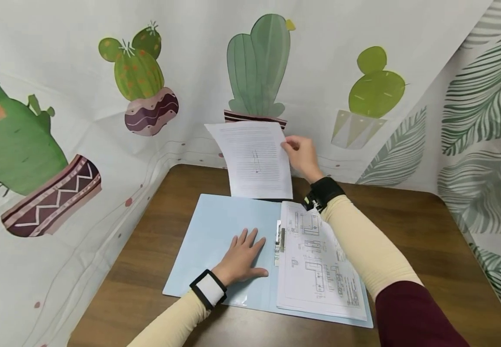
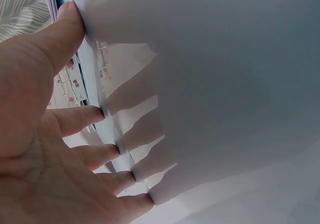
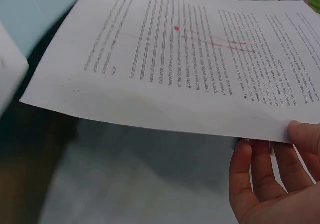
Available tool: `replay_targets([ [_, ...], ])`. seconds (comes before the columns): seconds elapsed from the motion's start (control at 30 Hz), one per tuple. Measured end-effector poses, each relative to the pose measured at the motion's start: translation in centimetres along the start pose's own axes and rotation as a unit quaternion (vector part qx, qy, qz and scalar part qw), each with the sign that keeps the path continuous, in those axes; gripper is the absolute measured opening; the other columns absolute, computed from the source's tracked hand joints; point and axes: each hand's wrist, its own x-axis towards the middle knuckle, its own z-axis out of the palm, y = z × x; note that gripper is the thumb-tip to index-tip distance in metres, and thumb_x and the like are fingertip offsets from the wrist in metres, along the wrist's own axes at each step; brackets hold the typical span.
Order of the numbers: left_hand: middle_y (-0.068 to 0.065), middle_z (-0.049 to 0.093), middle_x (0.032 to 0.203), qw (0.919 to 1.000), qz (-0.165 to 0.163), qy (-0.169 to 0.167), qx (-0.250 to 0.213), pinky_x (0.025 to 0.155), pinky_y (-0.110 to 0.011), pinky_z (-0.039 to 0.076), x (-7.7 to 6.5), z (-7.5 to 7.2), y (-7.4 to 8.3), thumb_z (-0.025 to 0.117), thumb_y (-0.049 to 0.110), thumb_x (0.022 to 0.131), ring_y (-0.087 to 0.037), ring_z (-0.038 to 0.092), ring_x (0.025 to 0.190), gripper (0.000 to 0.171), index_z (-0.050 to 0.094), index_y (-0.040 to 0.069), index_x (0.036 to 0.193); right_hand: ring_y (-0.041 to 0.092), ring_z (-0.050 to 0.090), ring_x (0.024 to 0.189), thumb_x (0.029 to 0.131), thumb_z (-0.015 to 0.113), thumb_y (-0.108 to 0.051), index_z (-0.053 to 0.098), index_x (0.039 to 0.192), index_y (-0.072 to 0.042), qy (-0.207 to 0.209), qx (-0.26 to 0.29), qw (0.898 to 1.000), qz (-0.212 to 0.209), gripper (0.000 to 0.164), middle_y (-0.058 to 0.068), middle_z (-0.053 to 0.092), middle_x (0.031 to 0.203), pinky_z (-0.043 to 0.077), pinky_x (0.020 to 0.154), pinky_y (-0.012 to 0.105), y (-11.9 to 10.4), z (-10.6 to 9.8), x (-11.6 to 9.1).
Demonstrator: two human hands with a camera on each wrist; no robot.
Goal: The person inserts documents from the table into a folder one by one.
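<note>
A light blue folder (image 1: 229,217) lies spread on the table, with a metal clip (image 1: 280,241) along its spine. Drawing sheets (image 1: 315,270) cover its right side. My left hand (image 1: 243,258) rests on the bare left cover, fingers spread; the left wrist view shows its fingertips touching the blue cover (image 2: 225,94). Beyond the folder, my right hand (image 1: 302,154) pinches the right edge of a printed paper sheet (image 1: 257,164) between thumb and fingers. Rows of text and faint red marks show on this sheet (image 3: 200,59) in the right wrist view. Its lower edge reaches the folder's far edge.
The brown wooden table (image 1: 146,231) extends on both sides of the folder. Behind it hangs a white cloth (image 1: 198,72) printed with cacti and leaves, close to the table's back edge. A dark strip (image 1: 272,199) shows under the raised sheet.
</note>
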Motion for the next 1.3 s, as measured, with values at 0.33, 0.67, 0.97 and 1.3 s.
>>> replay_targets([
  [0.33,-0.027,0.034,0.161,1.0,0.004,0.005,0.0,0.112,-0.069,0.029,-0.1,0.1,0.1,0.08,0.058,0.082,-0.053,0.027,0.148,0.093,0.049,0.005,0.152,0.031,0.071,0.099,0.101,0.066,-0.013,0.075,0.115,0.002,0.043,-0.043,0.998,-0.019,0.023,0.021,0.075,0.111,0.05,0.081,0.023,-0.3,-8.2,-0.4],
  [0.67,-0.027,0.033,0.161,1.0,0.004,0.005,-0.004,0.112,-0.069,0.029,-0.1,0.2,-0.2,0.08,0.055,0.083,-0.054,0.027,0.148,0.091,0.049,0.004,0.152,-0.001,0.065,0.071,0.103,0.063,-0.023,0.072,0.124,0.001,0.055,-0.033,0.997,0.052,0.032,0.025,0.072,0.113,0.054,0.058,0.017,3.9,-14.7,-3.7],
  [0.97,-0.028,0.033,0.161,1.0,0.001,0.006,-0.002,0.112,-0.07,0.028,0.1,-0.1,-0.1,0.08,0.056,0.083,-0.054,0.026,0.148,0.092,0.048,0.004,0.152,0.001,0.066,0.071,0.103,0.063,-0.028,0.066,0.131,0.003,0.029,-0.022,0.986,0.164,0.042,0.003,0.072,0.103,0.057,0.059,0.024,8.6,-18.4,-7.6],
  [1.3,-0.025,0.031,0.163,1.0,0.0,0.0,-0.002,0.113,-0.07,0.027,0.4,0.2,-0.1,0.078,0.058,0.084,-0.052,0.024,0.149,0.093,0.047,0.006,0.153,0.013,0.07,0.079,0.104,0.063,-0.023,0.065,0.13,0.005,-0.049,-0.001,0.973,0.224,0.038,0.011,0.073,0.104,0.06,0.065,0.036,13.3,-17.4,-14.2],
])
